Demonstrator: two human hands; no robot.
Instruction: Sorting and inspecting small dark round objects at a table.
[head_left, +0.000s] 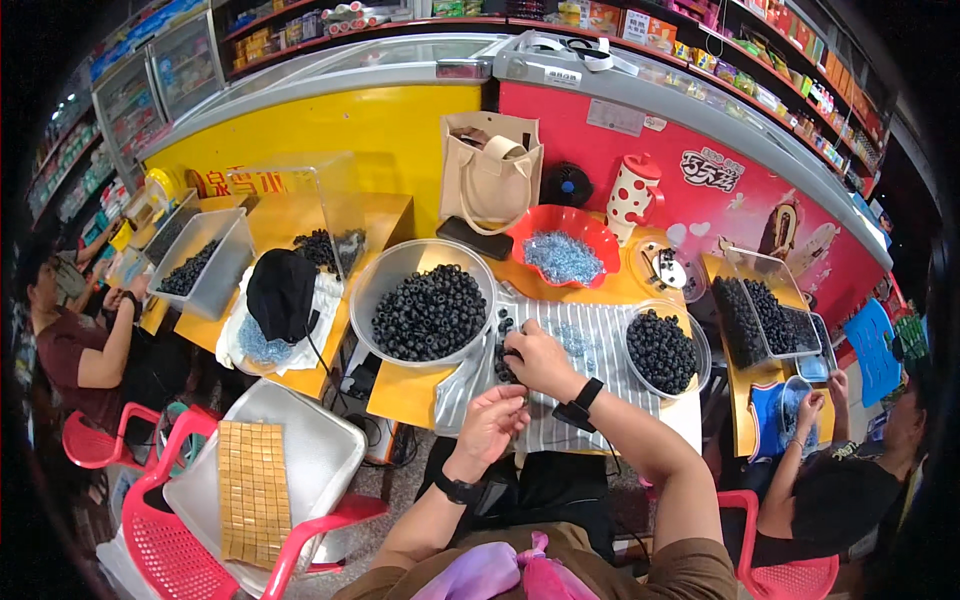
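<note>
My right hand (545,362) reaches down to the striped cloth (610,377) in front of me. Its bent fingertips are at a short row of small black round pieces (504,328) and partly cover them. My left hand (490,428) is just nearer to me, palm turned up, with thumb and fingers pinched together; what they hold is too small to tell. A large clear bowl (358,318) heaped with the same black pieces stands to the left. A smaller clear tub (704,365) of them stands on the right. Small clear bluish pieces (570,338) lie on the cloth beyond my right hand.
A red bowl (520,238) of bluish pieces, a beige bag (455,190), a dark phone-like slab (474,240) and a spotted cup (634,195) line the back. People work at side tables left and right. A red chair (160,510) stands left.
</note>
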